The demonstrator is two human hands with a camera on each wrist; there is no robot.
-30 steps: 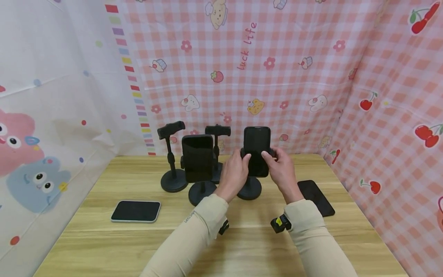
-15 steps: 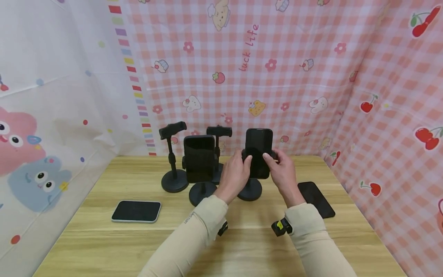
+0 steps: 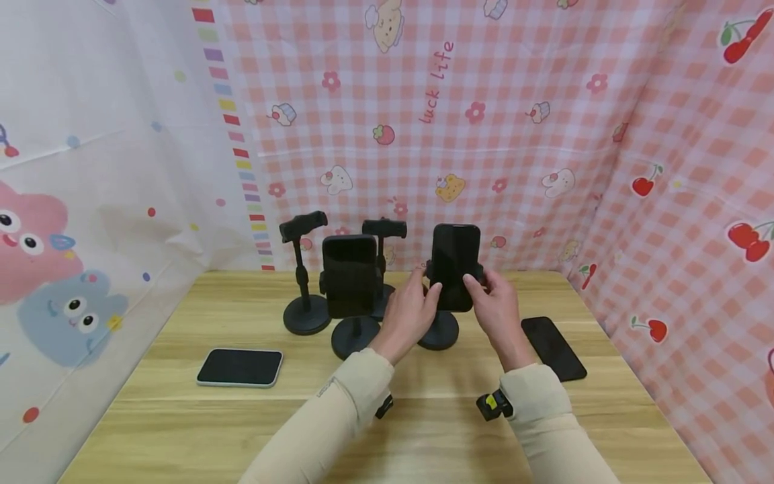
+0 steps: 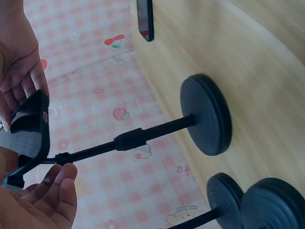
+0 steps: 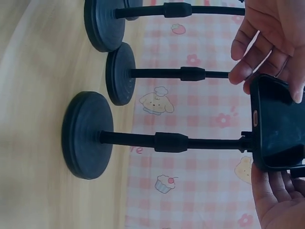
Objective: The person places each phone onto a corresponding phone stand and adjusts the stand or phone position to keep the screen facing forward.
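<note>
A black smartphone stands upright in the clamp of a black phone stand, right of centre in the head view. My right hand pinches its right side, thumb on the screen's edge and fingers behind at the clamp. On the other side is my left hand, its thumb by the phone's left edge and its fingers loosely bent near the clamp. In the right wrist view, the left fingers hang spread beside the phone's edge. Left of the hands, another stand bears a second black phone.
Two phone stands with bare clamps, a left one and a rear one, stand behind. A light-rimmed phone lies at left on the wooden table, a black phone at right. Printed cloth encloses the back and sides.
My left thumb has slid off the screen to the phone's left edge, and the left fingers have loosened from the clamp. The right hand keeps its hold, its thumb a little lower.
</note>
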